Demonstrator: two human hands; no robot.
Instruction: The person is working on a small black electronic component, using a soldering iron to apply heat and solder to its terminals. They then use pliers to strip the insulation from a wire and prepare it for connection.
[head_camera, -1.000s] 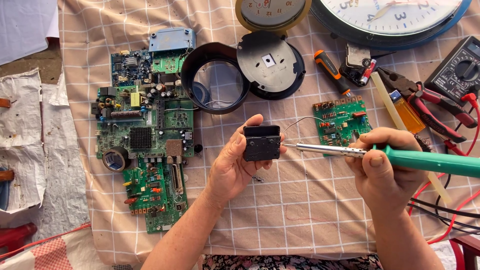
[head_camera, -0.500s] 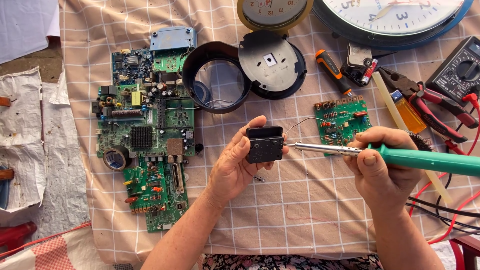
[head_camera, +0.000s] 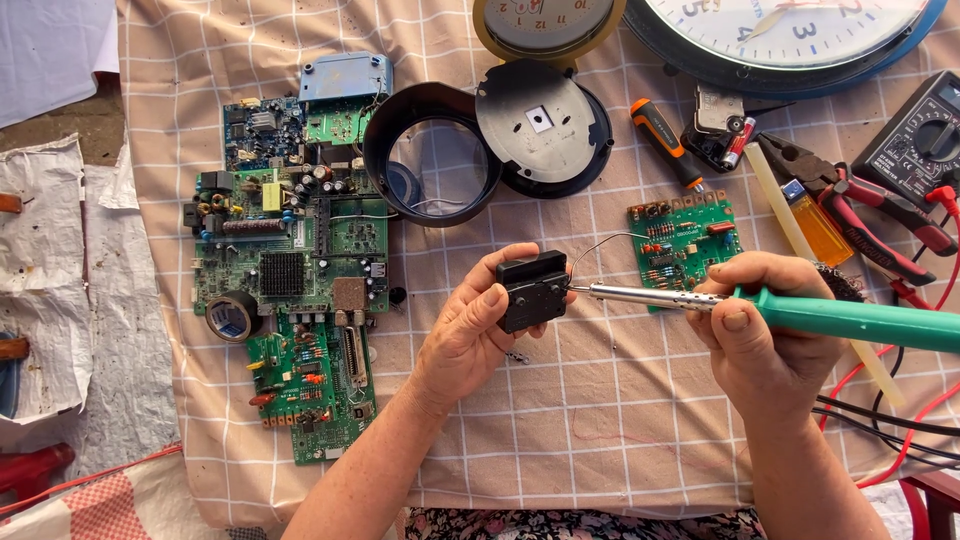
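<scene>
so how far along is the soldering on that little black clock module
Done: the black round case lies open on the cloth, and the module is out of it. In hand: the left hand holds the black module while the right hand puts the soldering iron tip to its edge, where a thin wire joins. Left: the module is not yet back in the case.

checked beige cloth (head_camera: 620, 420) over a worktop, in daylight

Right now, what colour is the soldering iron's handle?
Green, seen best in the head view: the soldering iron in the right hand.
</scene>
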